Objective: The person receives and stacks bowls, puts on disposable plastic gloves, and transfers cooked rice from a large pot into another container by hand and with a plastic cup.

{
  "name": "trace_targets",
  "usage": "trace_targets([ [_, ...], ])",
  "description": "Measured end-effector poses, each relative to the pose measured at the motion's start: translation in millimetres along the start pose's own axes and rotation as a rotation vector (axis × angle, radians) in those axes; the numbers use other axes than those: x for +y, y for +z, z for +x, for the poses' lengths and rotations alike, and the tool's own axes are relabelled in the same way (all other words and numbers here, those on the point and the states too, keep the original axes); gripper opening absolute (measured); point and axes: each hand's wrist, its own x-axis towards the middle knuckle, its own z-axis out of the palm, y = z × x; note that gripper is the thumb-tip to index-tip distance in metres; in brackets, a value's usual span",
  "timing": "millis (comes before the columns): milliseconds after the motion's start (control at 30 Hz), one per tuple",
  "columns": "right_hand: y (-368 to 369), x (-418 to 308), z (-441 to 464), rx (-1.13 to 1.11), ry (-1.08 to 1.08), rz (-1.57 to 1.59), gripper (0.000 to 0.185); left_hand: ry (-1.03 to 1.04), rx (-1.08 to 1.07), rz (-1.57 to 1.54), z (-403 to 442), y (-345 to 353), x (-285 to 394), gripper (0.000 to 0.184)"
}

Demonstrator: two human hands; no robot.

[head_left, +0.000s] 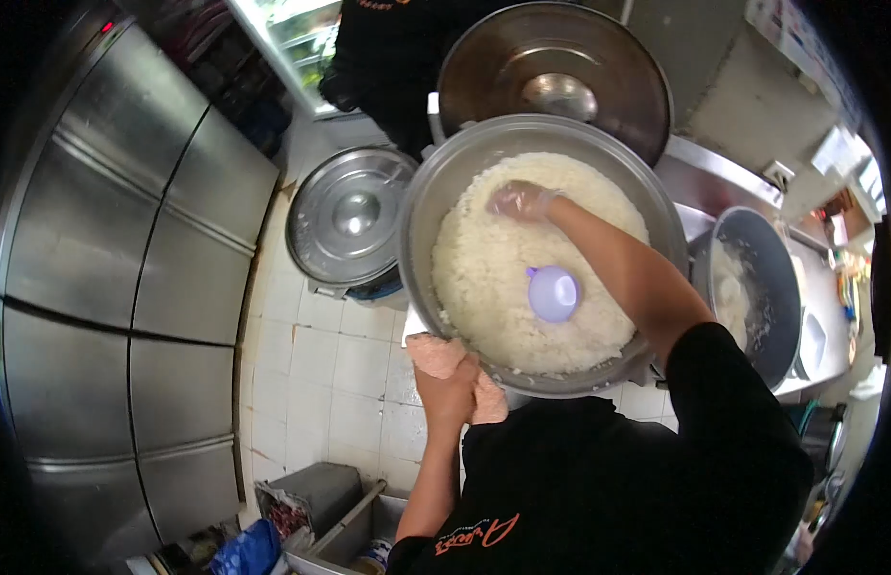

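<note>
A large round metal pot (423, 273) full of cooked white rice (493, 259) stands in front of me. Over the far part of the rice, my right hand (522, 202) in a clear plastic glove touches the surface; its fingertips blur into the grains. A small light-purple plastic bowl (555, 294) with a little tab rests on the rice, nearer to me than that hand. At the pot's near left rim, my left hand (447, 391) is closed around a pink cloth (438, 355). Part of the cloth hangs down beside the wrist.
A wide metal lid or pan (599, 57) stands behind the pot. To the left is a lidded metal pot (354, 216) on the tiled floor (316, 383), with steel cabinets (182, 278) beyond. A grey tub (776, 287) with rice residue sits right. A person in black (393, 57) stands opposite.
</note>
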Motion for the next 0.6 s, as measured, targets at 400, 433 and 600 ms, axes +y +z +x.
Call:
trace_targets([
  [400,9,-52,76,-0.325,0.016,0.052,0.024,0.023,0.019,-0.013,10,4,-14,0.054],
  [433,11,-57,74,-0.317,0.031,0.075,0.028,0.044,0.031,-0.035,9,5,-17,0.054],
  [600,34,-91,50,-0.224,0.252,0.511,0.052,0.027,0.032,-0.062,8,5,-14,0.057],
])
